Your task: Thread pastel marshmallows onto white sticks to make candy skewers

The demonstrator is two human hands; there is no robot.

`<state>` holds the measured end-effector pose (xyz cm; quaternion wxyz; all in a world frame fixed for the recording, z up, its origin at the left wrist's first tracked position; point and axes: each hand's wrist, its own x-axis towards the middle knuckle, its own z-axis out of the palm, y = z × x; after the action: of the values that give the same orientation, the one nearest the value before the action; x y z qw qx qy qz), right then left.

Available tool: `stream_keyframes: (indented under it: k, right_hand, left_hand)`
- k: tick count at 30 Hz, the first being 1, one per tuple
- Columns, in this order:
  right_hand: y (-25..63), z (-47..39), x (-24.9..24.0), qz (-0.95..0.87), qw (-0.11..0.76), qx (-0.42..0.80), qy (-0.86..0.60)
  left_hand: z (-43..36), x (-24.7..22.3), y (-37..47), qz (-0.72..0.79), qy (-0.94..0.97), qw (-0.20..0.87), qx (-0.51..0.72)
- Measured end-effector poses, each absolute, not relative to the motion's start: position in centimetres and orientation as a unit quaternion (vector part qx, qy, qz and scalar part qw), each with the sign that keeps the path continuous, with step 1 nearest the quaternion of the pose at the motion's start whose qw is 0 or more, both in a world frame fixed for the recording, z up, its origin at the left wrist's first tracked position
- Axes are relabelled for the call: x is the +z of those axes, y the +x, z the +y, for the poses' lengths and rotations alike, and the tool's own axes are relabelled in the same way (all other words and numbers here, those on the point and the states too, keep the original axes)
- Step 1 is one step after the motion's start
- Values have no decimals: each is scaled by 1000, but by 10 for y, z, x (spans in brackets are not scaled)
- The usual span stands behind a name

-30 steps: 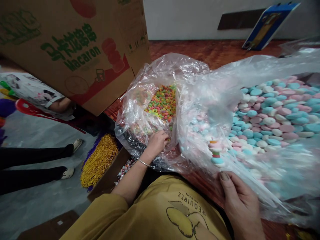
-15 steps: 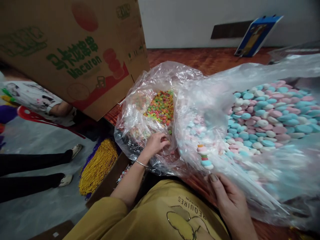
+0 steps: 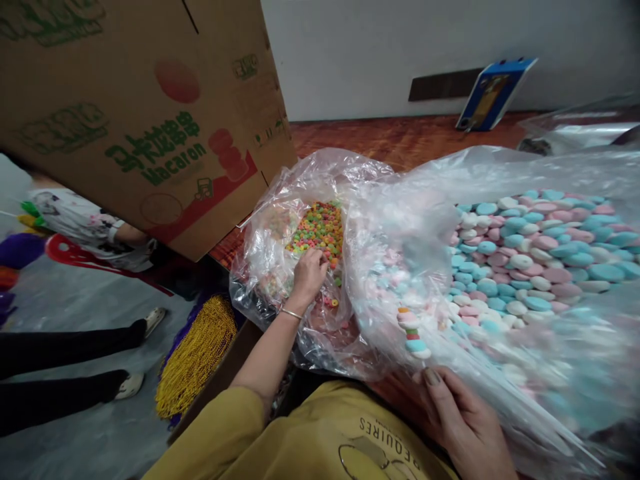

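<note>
My right hand (image 3: 463,420) is closed, with thumb and fingers pinching the lower end of a candy skewer (image 3: 413,335). On the skewer are stacked orange, pale pink, green, red, blue and white pieces. Over the open clear bag of small ring candies (image 3: 316,223), my left hand (image 3: 309,272) reaches in with its fingers bent together at the near edge of the pile. Whatever lies between those fingertips is hidden. To the right spreads a large clear bag (image 3: 500,167) of pink, blue and white button-shaped candies (image 3: 530,253).
A tall Macaron carton (image 3: 165,153) stands at the left on the reddish table (image 3: 360,137). Thin white sticks (image 3: 550,417) lie along the right bag's front. A blue device (image 3: 495,93) leans by the wall. Gold bead strands (image 3: 200,353) and another person (image 3: 90,220) are at left.
My left hand has moved forward, deeper over the ring candies. The view has tilted slightly, so everything sits lower. My right hand still holds the candy skewer.
</note>
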<state>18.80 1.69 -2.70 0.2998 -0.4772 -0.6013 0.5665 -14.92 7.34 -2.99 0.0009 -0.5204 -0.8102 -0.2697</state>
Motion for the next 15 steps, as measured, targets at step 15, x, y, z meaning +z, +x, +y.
stream_keyframes:
  k: [15]
  right_hand:
    - [187,19,-39,-585,324,576,-470]
  left_hand:
    - [126,-9,-218,-842,-415,-76,-337]
